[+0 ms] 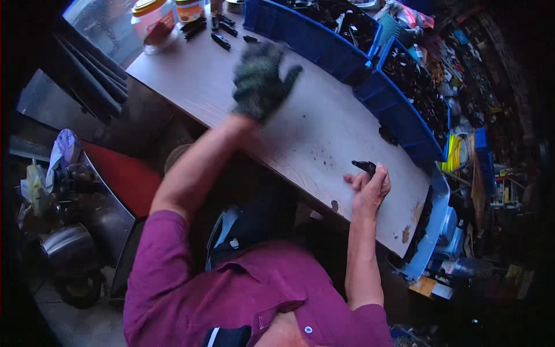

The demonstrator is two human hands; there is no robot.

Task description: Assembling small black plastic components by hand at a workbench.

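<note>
My left hand (258, 81), in a dark green glove and a little blurred, is over the far left part of the white table (329, 121). Its thumb stands apart from the fingers, and I see nothing held in it. Just beyond it lie several small black parts (221, 41), slim and long, of a kind I cannot make out. My bare right hand (371, 188) is above the table's near right part. Between thumb and fingers it grips a small black part (364, 166), whose end points left.
Blue bins (399, 104) filled with black pieces line the table's far right side. A clear jar with an orange lid (153, 23) stands at the far left corner. A light blue tray (430, 231) is at the right end. Left of me is a metal-cased machine (69, 248).
</note>
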